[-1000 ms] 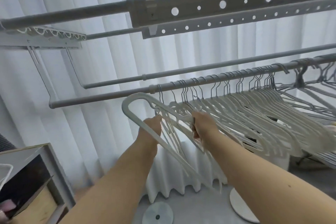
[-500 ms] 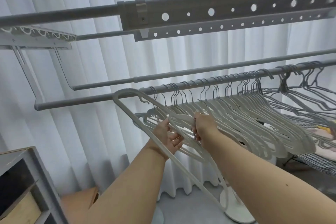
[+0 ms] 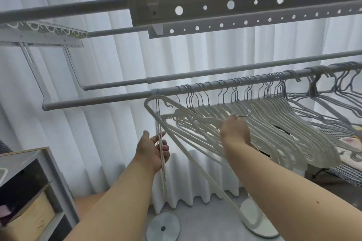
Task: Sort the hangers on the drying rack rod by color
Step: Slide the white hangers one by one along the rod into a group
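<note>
while the right hand (image 3: 236, 133) holds a thin off-white plastic hanger with a steel wire hook (image 3: 195, 116), lifted off below the grey metal drying rod (image 3: 117, 97), the left hand (image 3: 151, 152) lies loosely open against a hanging white hanger (image 3: 161, 143) seen edge-on. light, stiff and smooth, it looks best gripped at the neck. white hangers (image 3: 274, 123) crowd the rod's middle, grey ones (image 3: 323, 92) sit to the right.

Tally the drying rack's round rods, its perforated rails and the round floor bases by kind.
Round rods: 4
Perforated rails: 2
Round floor bases: 2
Total: 8
</note>
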Motion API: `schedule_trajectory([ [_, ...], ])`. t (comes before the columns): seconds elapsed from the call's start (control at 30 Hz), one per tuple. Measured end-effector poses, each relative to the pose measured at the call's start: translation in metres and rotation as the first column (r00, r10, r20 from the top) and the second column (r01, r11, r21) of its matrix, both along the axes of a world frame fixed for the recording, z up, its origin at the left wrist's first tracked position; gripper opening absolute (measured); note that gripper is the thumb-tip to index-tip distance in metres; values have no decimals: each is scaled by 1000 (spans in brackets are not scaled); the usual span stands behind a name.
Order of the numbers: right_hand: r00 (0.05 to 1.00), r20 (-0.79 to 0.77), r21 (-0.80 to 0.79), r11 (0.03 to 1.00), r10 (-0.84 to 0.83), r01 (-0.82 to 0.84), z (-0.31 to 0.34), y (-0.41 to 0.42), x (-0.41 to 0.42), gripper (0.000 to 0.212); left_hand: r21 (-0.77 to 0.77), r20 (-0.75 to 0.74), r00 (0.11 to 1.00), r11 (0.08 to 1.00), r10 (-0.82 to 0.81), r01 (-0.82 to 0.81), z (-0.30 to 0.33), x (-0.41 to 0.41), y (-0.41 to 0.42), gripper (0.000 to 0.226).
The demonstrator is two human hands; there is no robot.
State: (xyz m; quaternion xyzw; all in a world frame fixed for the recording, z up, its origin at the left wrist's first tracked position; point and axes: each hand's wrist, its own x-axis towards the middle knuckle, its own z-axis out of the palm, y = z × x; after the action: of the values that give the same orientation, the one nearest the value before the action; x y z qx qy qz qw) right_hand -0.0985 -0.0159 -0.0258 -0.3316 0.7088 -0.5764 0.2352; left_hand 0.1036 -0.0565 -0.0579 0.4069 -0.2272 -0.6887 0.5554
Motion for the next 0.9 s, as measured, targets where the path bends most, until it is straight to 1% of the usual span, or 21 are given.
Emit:
schedule_trajectory([
  [0.07, 999, -26, -4, 1000, -29, 29, -2, 4, 0, 52, 7, 16, 1000, 1000, 2, -2, 0, 5, 1, 59],
  [0.1, 998, -35, -1, 999, -48, 48, -4, 5, 1, 53, 11, 26, 1000, 1000, -3, 3, 2, 7, 2, 55],
  [0.13, 997, -40, 0, 998, -62, 62, -6, 6, 3, 53, 13, 41, 999, 1000, -10, 9, 2, 8, 2, 47],
  [0.23, 996, -30, 5, 997, -82, 82, -8, 9, 6, 51, 18, 95, 995, 1000, -15, 13, 4, 9, 2, 12],
  [0.27, 997, -32, 10, 997, -71, 72, -8, 11, 8, 50, 21, 107, 994, 1000, -13, 11, 5, 9, 3, 10],
  [0.37, 998, -68, 18, 1000, -3, 4, -4, 15, 20, 47, 12, 137, 990, 1000, -19, 18, 7, 8, 5, 10],
  [0.43, 993, -87, 8, 997, 75, -74, 1, 15, 30, 43, -3, 160, 987, 1000, -22, 23, 8, 7, 7, 9],
  [0.57, 963, -118, -80, 965, 241, -251, 20, 6, 57, 25, -41, 207, 978, 999, -1, 10, 11, 6, 14, 6],
  [0.63, 938, -92, -111, 932, 335, -344, 31, -6, 73, 17, -53, 205, 979, 999, 7, 3, 12, 7, 18, 9],
  [0.67, 921, -51, -115, 914, 386, -389, 36, -13, 80, 14, -55, 199, 980, 998, 7, 4, 13, 6, 19, 12],
  [0.7, 895, 0, -115, 889, 446, -443, 41, -19, 86, 15, -57, 195, 981, 998, 6, 5, 14, 7, 20, 16],
  [0.8, 798, 130, -126, 808, 588, -575, 51, -34, 100, 34, -51, 179, 984, 999, -5, 14, 17, 6, 22, 14],
  [0.83, 783, 145, -137, 796, 606, -590, 54, -38, 104, 36, -47, 176, 984, 999, -11, 19, 17, 7, 22, 13],
  [0.9, 779, 133, -94, 790, 613, -606, 56, -46, 109, 37, -38, 174, 984, 998, -33, 41, 18, 9, 23, 14],
])
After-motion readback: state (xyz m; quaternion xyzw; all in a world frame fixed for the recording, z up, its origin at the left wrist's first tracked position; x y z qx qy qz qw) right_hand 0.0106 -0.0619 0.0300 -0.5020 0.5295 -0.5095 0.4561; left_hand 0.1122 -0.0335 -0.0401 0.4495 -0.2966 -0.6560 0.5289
